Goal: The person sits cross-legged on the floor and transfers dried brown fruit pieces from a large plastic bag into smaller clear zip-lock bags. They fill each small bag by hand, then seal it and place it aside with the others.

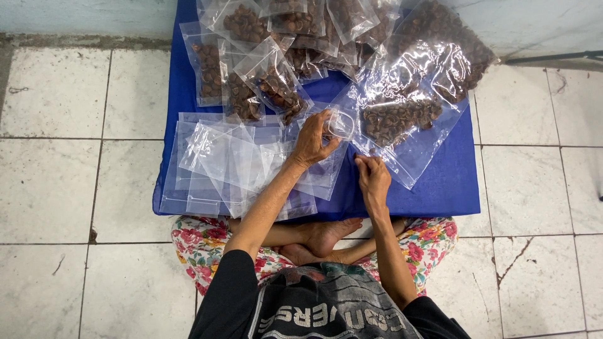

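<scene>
Left hand [312,139] pinching small bag [340,123] open, frame centre | right hand [373,177] clenched on big bag [402,119] edge | risk: big bag tips, brown pieces spill across blue surface [440,182]

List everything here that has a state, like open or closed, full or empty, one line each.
Large clear bag: part full of brown pieces, mouth held open.
Small filled bags: hold brown pieces, piled.
Flat bags: empty, stacked loosely.
Left hand: fingers pinching the bag's mouth edge.
Right hand: closed on the bag's lower edge.
Blue mat: spread flat.
</scene>
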